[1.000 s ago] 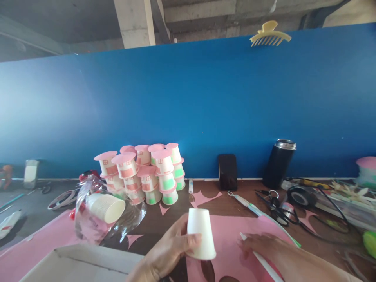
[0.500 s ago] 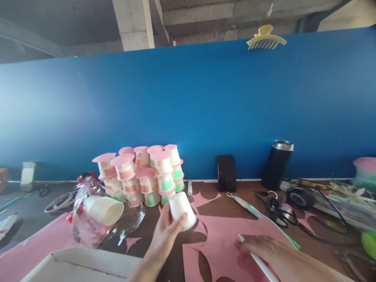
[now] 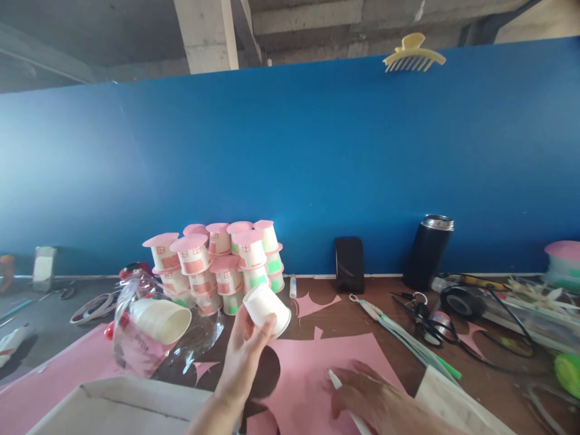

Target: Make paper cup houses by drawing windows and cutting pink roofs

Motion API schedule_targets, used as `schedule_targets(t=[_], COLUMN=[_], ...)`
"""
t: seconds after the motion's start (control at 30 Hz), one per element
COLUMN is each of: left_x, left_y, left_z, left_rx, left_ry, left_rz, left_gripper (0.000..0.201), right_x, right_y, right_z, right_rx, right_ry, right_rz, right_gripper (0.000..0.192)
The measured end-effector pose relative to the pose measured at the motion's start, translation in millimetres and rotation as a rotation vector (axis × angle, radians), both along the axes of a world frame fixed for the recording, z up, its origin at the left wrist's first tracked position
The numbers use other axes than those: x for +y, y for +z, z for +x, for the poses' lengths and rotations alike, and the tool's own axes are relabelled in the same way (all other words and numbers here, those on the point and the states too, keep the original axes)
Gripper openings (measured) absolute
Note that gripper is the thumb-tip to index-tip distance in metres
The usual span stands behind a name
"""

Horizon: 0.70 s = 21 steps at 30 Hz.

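Now the left hand [image 3: 244, 356] has tilted the paper cup [image 3: 266, 309] farther.

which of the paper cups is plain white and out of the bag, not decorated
The cup held up by the left hand. Those stacked by the blue wall wear pink tops and coloured panels; the other plain ones lie in a clear bag.

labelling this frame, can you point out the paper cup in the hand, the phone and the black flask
paper cup [image 3: 265, 307], head view, on its white side wall, held in the left hand
phone [image 3: 349, 264], head view, middle of its dark screen
black flask [image 3: 426, 254], head view, middle of its black body
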State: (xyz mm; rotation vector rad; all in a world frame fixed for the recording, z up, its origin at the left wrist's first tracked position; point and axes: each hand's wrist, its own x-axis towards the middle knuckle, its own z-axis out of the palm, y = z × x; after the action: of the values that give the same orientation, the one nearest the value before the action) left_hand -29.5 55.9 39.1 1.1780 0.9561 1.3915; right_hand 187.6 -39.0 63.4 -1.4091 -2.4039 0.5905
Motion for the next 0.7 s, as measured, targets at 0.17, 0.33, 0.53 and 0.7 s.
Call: schedule_targets(t=[0.17,0.33,0.53,0.7], left_x=[-6,-6,-6,-1], left_y=[3.0,-3.8,-6.5,-12.3], left_z=[2,4,6,5], left_rx=[0.236,0.354,0.423,0.317], left_ry=[-0.144,-0.233,-0.249,-0.187], left_rz=[0.045,0.014,0.087,0.083], left_gripper=[0.055,0.063,0.062,0.060], right_x=[18,12,-1,7], right_y=[-15.3,-17.2,-17.6,-16.6], right_z=[8,24,15,23], right_rx=[-0.102,-0.104,-0.092,-0.225], right_ry=[0.007,-0.151,-0.143,-0.187], right_rz=[-0.004,0.138,0.149,0.046], right_gripper=[0.038,0.039,0.034,0.048])
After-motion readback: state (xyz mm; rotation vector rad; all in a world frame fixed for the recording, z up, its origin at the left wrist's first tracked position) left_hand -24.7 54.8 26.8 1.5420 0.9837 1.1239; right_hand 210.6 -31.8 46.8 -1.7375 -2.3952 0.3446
